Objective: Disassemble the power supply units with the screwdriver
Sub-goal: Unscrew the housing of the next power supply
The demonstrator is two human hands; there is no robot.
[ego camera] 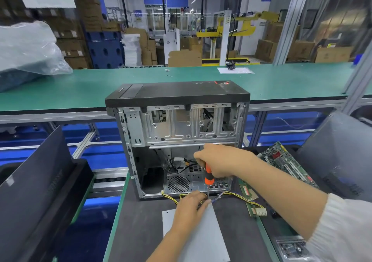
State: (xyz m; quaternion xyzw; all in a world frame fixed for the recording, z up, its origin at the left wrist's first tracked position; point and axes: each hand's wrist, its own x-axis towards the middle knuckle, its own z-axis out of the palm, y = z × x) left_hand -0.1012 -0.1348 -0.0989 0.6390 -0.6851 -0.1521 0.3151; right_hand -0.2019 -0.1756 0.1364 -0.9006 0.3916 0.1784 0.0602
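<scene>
Two hands at PSU [203,239]: right hand [217,161] fingers round screwdriver [208,178], left hand [190,207] flat (PC case [177,120] behind).

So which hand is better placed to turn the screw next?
The right hand: it already grips the screwdriver, tip down at the unit. The left hand rests on the unit, steadying it.

Factory/warehouse floor w/ an electronics teardown line. Long green-matted workbench on aluminium frame [84,92] across mid-frame; stacked brown cardboard cartons [90,14] upper left, yellow steel packing machine [239,27] upper centre-right. Opened black-and-silver metal PC tower case [179,124] at centre, green printed circuit board [285,161] at right.
</scene>
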